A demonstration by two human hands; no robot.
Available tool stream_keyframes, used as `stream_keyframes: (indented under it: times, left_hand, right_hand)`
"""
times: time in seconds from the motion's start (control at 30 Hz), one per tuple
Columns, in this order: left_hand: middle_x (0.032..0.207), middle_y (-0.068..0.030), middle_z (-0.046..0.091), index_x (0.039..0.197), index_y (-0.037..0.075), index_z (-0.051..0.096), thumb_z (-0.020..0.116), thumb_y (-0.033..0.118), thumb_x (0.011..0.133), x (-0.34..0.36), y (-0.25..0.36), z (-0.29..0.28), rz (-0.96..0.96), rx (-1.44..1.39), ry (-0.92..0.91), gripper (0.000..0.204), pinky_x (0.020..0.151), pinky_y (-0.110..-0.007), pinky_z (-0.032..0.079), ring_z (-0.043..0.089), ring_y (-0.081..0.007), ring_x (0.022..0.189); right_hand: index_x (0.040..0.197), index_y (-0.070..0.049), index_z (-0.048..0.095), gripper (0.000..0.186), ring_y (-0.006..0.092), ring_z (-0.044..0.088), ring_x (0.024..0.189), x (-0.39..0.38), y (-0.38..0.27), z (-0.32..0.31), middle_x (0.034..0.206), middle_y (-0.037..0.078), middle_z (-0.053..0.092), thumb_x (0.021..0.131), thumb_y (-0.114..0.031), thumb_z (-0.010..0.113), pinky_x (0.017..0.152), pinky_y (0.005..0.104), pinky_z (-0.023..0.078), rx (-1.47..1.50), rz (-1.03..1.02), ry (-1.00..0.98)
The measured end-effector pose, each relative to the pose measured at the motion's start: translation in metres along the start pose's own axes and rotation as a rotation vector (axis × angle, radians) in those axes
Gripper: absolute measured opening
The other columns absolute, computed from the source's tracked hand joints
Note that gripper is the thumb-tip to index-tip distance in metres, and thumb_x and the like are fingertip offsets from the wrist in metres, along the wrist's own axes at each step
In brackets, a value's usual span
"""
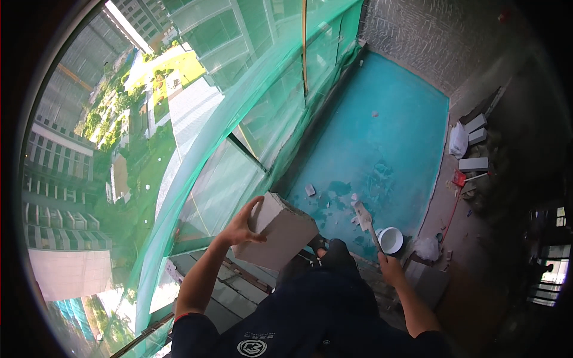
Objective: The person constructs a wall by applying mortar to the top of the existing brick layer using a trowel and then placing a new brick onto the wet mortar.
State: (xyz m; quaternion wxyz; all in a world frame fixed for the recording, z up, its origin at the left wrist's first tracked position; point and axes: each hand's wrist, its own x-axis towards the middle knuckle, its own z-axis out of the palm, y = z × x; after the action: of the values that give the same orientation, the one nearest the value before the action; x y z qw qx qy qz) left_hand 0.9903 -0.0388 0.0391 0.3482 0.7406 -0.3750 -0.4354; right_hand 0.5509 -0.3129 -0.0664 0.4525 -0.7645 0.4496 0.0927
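Observation:
My left hand point(240, 227) grips a pale grey building block point(277, 230), tilted in front of my body at the left. The thumb lies across the block's broad face and the fingers reach its upper edge. In my right hand point(391, 269) is the dark handle of a trowel-like tool point(363, 217), whose flat head is coated whitish. That head points away from me over the blue floor, apart from the block. Just right of the tool stands a white bucket point(390, 240). The bucket's contents are hard to make out.
Green netting point(239, 128) hangs along the left, with a long drop to the ground beyond. Blue-coated floor point(370, 125) carries scattered chips. Several blocks point(473, 164), a white bag point(458, 141) and a red dustpan-like item point(458, 178) line the right. Grey blocks point(233, 298) lie at my lower left.

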Motion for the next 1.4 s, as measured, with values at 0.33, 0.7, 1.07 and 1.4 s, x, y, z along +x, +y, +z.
stream_keyframes:
  times: [0.33,0.7,1.07,1.4]
  left_hand:
    - [0.127,-0.0230,0.044,0.149,0.002,0.014,0.080,0.030,0.053,-0.069,0.102,0.012,0.071,0.411,0.076,0.120,0.103,-0.045,0.035,0.044,-0.0389,0.120]
    - [0.140,-0.0140,0.040,0.149,0.017,0.021,0.082,0.018,0.058,-0.133,0.167,-0.001,-0.009,0.662,0.075,0.109,0.115,-0.062,0.001,0.033,-0.0341,0.135]
    - [0.152,-0.0282,0.011,0.150,0.002,0.012,0.073,0.044,0.073,-0.223,0.127,-0.049,-0.278,-0.782,1.101,0.107,0.110,-0.058,0.022,0.019,-0.0456,0.139]
    - [0.112,-0.0322,0.053,0.132,-0.014,0.035,0.072,0.058,0.070,-0.239,0.033,-0.098,-0.524,-0.700,0.905,0.102,0.085,-0.048,0.053,0.060,-0.0421,0.103]
  right_hand:
    - [0.098,-0.006,0.058,0.069,0.0104,0.045,0.046,0.113,-0.129,0.133,0.099,0.013,0.068,0.087,-0.071,0.041,0.044,0.0255,0.041,1.671,0.551,-1.667]
    - [0.146,-0.002,0.029,0.091,0.0289,0.042,0.131,0.095,-0.241,0.143,0.146,0.015,0.038,0.088,-0.072,0.035,0.109,0.0400,0.033,1.111,0.372,-1.753]
    - [0.140,-0.002,0.036,0.070,0.0285,0.052,0.121,0.105,-0.361,0.185,0.134,0.014,0.050,0.086,-0.040,0.058,0.100,0.0420,0.043,1.195,-0.106,-1.647]
    - [0.140,-0.009,0.036,0.069,0.0144,0.058,0.090,0.057,-0.408,0.275,0.118,0.005,0.056,0.086,-0.039,0.066,0.062,0.0249,0.048,1.070,-0.296,-1.275]
